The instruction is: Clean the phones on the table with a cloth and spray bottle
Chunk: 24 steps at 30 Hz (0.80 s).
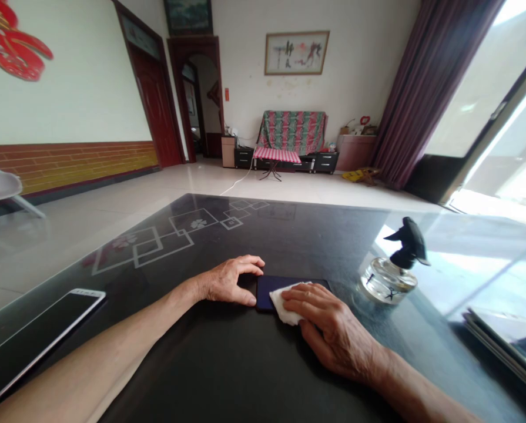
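Lower centre: the right hand (335, 330), grip closed loosely over a white cloth (286, 314), seems mid-wipe on a dark phone (265, 291). The left hand (225, 282), half open, braces one end; further strokes need that steadiness.

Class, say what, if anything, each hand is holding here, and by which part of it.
The right hand presses a white cloth flat under its fingers. The left hand steadies the dark phone at its left end.

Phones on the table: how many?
2: the white phone at the left, and the dark phone partly under the right hand and cloth. The cut-off item at the right edge is unclear.
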Each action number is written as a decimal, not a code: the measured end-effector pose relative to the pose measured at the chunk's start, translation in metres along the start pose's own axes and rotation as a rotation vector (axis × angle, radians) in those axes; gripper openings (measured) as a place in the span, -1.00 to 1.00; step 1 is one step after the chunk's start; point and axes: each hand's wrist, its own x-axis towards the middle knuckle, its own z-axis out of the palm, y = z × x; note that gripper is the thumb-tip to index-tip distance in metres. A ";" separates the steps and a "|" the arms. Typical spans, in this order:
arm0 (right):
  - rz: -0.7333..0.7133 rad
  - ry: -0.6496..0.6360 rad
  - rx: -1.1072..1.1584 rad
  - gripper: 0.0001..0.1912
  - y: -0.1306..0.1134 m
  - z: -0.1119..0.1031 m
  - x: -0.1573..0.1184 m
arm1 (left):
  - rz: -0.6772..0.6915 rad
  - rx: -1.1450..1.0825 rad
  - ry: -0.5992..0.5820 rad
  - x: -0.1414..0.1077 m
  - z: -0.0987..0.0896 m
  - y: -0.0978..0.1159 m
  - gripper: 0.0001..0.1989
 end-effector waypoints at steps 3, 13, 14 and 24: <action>-0.029 -0.031 -0.011 -0.56 -0.003 -0.002 0.001 | 0.002 -0.013 -0.002 0.000 0.001 -0.001 -0.45; 0.217 0.123 -0.260 -0.66 0.009 0.009 0.002 | -0.013 -0.028 -0.010 0.000 0.001 -0.004 -0.47; 0.237 0.145 -0.268 -0.66 0.011 0.010 0.002 | -0.017 -0.029 -0.013 0.000 0.001 -0.003 -0.47; 0.274 0.202 -0.182 -0.67 0.013 0.012 0.001 | -0.095 0.084 0.154 0.006 0.017 0.004 -0.63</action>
